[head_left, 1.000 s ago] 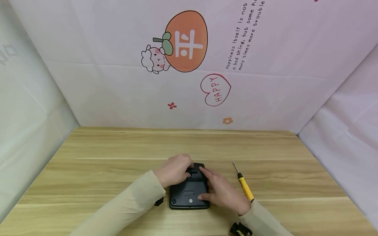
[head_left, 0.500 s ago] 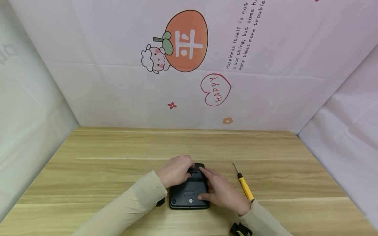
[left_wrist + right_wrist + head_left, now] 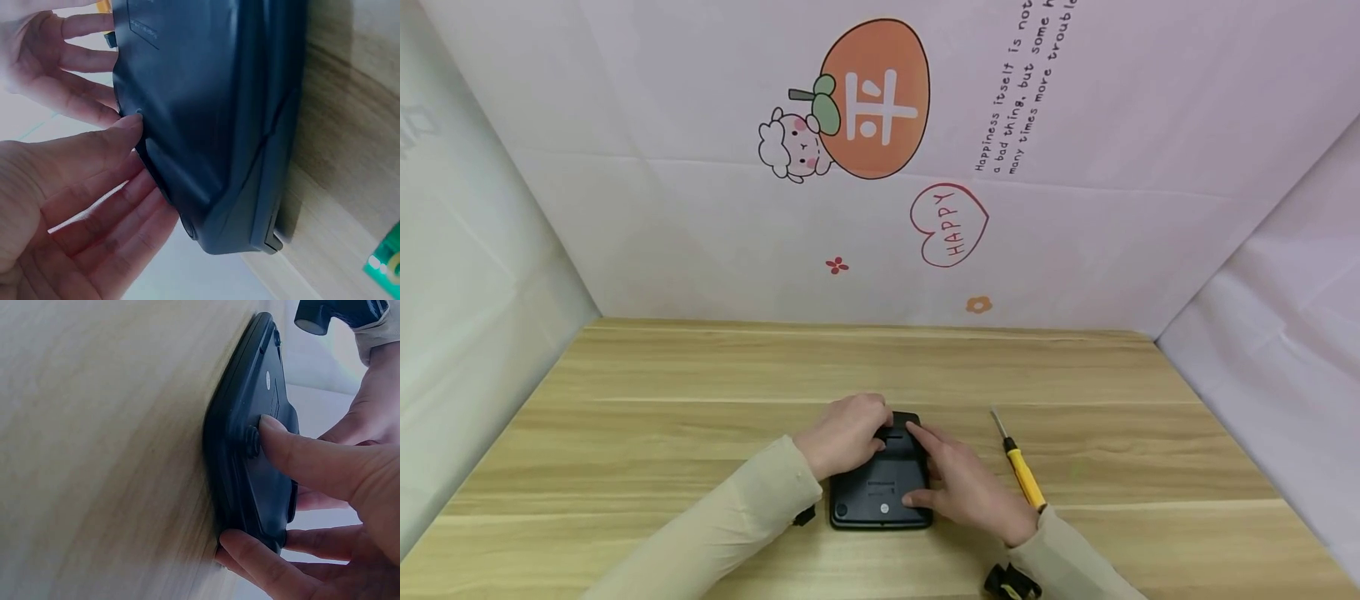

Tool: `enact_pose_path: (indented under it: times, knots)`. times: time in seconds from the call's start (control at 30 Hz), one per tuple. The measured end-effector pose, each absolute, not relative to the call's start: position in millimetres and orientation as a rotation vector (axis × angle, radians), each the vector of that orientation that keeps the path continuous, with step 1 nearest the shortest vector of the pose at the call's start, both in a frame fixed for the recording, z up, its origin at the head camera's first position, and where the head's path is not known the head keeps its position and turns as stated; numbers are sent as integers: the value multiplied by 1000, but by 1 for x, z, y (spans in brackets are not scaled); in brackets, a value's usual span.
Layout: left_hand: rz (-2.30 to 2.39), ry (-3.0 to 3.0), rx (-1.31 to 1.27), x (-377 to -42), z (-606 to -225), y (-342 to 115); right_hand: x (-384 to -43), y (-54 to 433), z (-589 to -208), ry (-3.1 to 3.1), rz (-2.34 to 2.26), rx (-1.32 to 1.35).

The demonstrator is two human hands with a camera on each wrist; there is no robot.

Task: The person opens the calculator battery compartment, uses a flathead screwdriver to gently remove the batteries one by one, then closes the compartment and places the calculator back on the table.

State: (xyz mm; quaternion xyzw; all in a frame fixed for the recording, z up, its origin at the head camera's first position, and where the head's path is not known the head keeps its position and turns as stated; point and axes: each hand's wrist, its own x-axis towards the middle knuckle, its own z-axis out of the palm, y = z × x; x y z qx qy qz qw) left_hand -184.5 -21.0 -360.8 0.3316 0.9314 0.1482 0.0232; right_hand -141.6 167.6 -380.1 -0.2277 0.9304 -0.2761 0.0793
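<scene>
A black desk calculator (image 3: pixel 880 492) lies face down on the wooden table, its underside with small print and round feet turned up. My left hand (image 3: pixel 844 435) pinches its far end, the thumb on the back and the curled fingers over the edge, as the left wrist view of the calculator (image 3: pixel 187 125) shows. From the right side, my right hand (image 3: pixel 966 483) grips it. That hand's thumb (image 3: pixel 294 447) presses beside a round foot, with the fingers (image 3: pixel 256 559) along the side and corner. The left hand covers part of the far end.
A yellow-handled screwdriver (image 3: pixel 1024 477) lies to the right, its shaft pointing away and its handle end behind the right sleeve. A green piece (image 3: pixel 386 262) shows on the table in the left wrist view. White printed cloth (image 3: pixel 737 250) stands behind the table.
My left hand has shifted very slightly at the far end of the calculator. The right hand, calculator and screwdriver stay in place; the head view has tilted a little.
</scene>
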Motion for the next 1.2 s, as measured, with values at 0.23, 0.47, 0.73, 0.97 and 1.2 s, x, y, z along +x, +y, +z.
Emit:
enact_pose_path:
  times: [0.23, 0.47, 0.73, 0.97, 1.2]
  knots:
    - [381, 2918, 1082, -182, -360, -20, -141, 168, -380, 2787, -830, -682]
    - [385, 2936, 1082, -181, -360, -19, -141, 168, -380, 2788, -828, -677]
    - [415, 2930, 1053, -182, -360, -17, -140, 167, -380, 2789, -825, -664]
    - [407, 2931, 1035, -182, -359, -16, -140, 168, -380, 2789, -835, -667]
    - [433, 2907, 1005, -183, -359, -17, -141, 167, -380, 2771, -851, -656]
